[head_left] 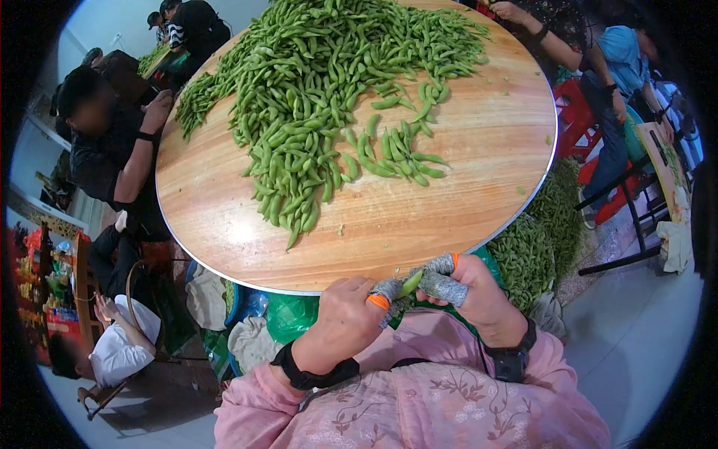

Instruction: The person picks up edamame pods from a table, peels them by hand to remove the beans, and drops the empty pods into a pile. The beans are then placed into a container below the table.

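Observation:
Close to my body, just off the near edge of the round wooden table (449,209), both hands meet at one green soybean pod (410,284). My left hand (336,322) is closed, with its grey-wrapped finger and thumb tips pinching the pod's left side. Opposite it, my right hand (479,295) grips the pod's other end with grey-wrapped fingertips. Orange bands show on the wraps of both hands. Beyond them, a big heap of soybean pods (299,105) spreads over the table, with a smaller loose cluster of pods (396,153) to its right.
More pods (535,247) fill the space below the table's right edge. Green plastic bags (293,318) hang below the near edge. A person in black (112,142) sits at the left, and another person's arm (550,45) reaches in at upper right. Red stools (576,116) stand at the right.

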A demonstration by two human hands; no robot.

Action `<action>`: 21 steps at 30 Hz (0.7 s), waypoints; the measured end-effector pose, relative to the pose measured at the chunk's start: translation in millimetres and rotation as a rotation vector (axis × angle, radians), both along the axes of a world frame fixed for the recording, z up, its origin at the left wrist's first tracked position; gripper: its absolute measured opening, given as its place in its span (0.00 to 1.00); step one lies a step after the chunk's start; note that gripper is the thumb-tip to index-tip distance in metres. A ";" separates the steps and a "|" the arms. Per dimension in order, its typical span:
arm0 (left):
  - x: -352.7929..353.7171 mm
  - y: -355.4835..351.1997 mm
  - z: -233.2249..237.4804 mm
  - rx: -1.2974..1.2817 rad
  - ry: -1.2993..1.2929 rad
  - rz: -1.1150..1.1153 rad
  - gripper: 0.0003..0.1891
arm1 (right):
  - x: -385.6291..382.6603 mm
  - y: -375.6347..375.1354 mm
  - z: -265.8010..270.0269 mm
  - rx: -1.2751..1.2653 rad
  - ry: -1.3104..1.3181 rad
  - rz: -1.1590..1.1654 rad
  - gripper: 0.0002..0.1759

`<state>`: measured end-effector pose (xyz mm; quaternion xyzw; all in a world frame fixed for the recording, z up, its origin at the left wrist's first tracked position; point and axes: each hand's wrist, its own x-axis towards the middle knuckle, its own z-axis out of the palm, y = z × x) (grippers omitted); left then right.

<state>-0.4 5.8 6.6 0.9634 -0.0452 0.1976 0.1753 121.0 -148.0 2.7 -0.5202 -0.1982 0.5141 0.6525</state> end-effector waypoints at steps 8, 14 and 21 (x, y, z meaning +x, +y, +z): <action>-3.7 -3.1 -14.3 -0.307 0.145 0.003 0.13 | -1.4 3.0 -20.2 0.122 -0.129 -0.007 0.06; -1.4 -4.8 -13.6 -1.052 0.324 -0.044 0.11 | -4.8 5.8 -37.3 0.233 -0.064 -0.069 0.08; -1.4 -8.6 -20.3 -0.390 0.097 0.028 0.08 | 1.2 1.2 -20.4 0.130 0.132 0.092 0.07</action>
